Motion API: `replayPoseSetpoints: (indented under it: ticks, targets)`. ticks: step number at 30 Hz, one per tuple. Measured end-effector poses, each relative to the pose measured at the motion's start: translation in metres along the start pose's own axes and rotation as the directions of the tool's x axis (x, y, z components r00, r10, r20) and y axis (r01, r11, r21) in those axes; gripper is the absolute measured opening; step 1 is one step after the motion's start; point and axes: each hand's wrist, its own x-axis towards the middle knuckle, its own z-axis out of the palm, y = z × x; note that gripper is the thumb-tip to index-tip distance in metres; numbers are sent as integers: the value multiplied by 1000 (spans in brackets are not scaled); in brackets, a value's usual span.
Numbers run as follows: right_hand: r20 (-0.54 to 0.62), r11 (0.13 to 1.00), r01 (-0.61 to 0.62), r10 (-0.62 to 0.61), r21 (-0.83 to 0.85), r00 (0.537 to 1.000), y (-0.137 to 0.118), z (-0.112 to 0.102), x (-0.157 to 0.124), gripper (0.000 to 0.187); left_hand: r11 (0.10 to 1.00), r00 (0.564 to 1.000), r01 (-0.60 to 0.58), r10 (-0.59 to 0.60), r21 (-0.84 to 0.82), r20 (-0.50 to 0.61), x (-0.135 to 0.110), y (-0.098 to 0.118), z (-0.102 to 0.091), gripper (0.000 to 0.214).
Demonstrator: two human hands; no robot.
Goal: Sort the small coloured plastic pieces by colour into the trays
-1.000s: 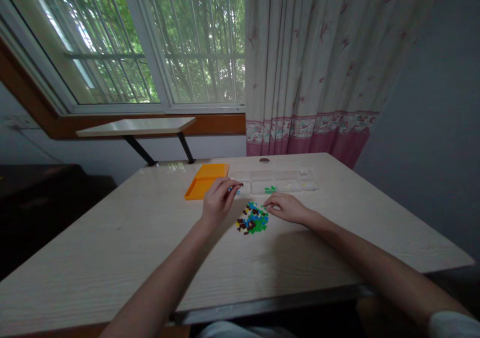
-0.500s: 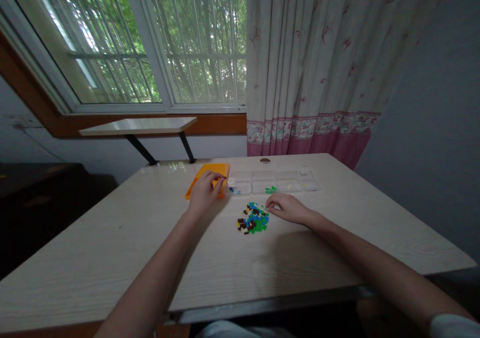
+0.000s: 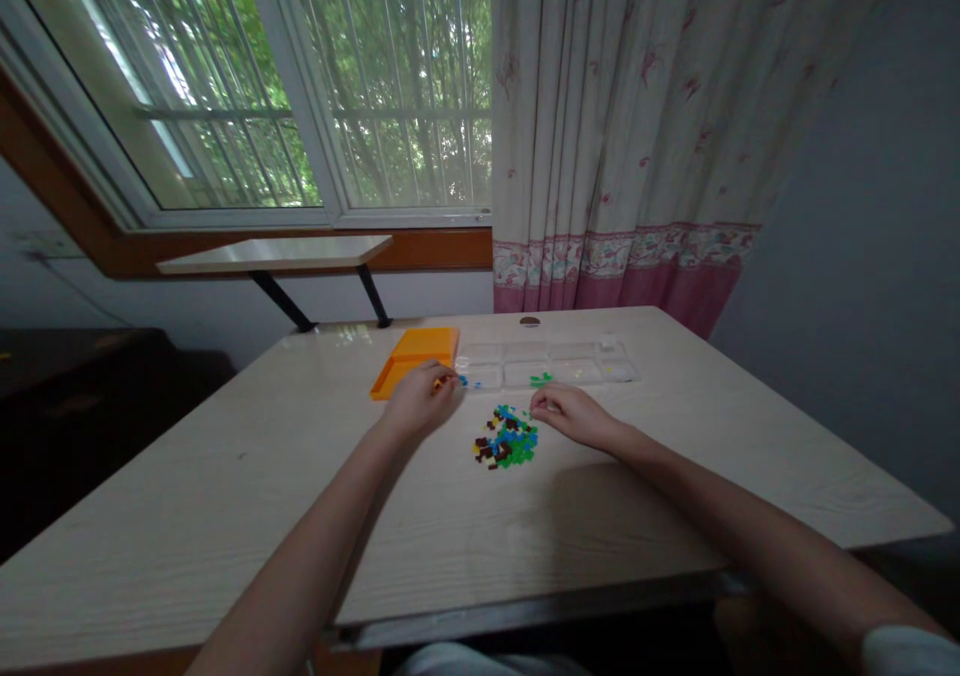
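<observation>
My left hand (image 3: 421,398) is over the front right of an open orange box (image 3: 427,340). Its fingers are bent together, and whatever they may hold is too small to make out. My right hand (image 3: 576,415) rests at the right of a loose pile of small plastic bricks (image 3: 508,442) in blue, green, brown, yellow and white. Thumb and forefinger are pinched there; I cannot tell what is between them. Behind the pile lies a clear compartment tray (image 3: 517,373). Some green bricks (image 3: 541,380) sit in a front middle compartment, and a few blue bricks (image 3: 464,381) in the front left one.
The wooden table (image 3: 247,516) carries everything. A small raised shelf (image 3: 277,252) on black legs stands at its back left. A dark oval spot (image 3: 530,322) marks the back edge. Behind are a barred window (image 3: 405,86) and a curtain (image 3: 630,136).
My left hand has come down and slightly nearer to me, from over the orange box's middle toward its front right corner. The right hand has hardly moved.
</observation>
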Motion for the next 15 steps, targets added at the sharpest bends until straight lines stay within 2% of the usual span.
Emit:
replayPoseSetpoints:
  ticks: [4, 7, 10, 15]
  targets:
    - [-83, 999, -3, 7, 48, 997, -9, 2, 1, 12, 964, 973, -176, 200, -197, 112, -8, 42, 13, 20]
    - [-121, 996, 5, 6, 91, 993, -15, 5, 0, 12, 943, 956, -231, 265, -239, 125, -13, 65, 18, 18]
    - [-127, 993, 21, -6, 118, 992, -18, 7, 0, 12, 946, 958, -232, 263, -228, 117, -17, 74, 20, 18]
    - [-124, 991, 26, -10, 132, 992, -16, 11, 0, 13, 949, 958, -232, 261, -215, 121, -19, 75, 22, 16]
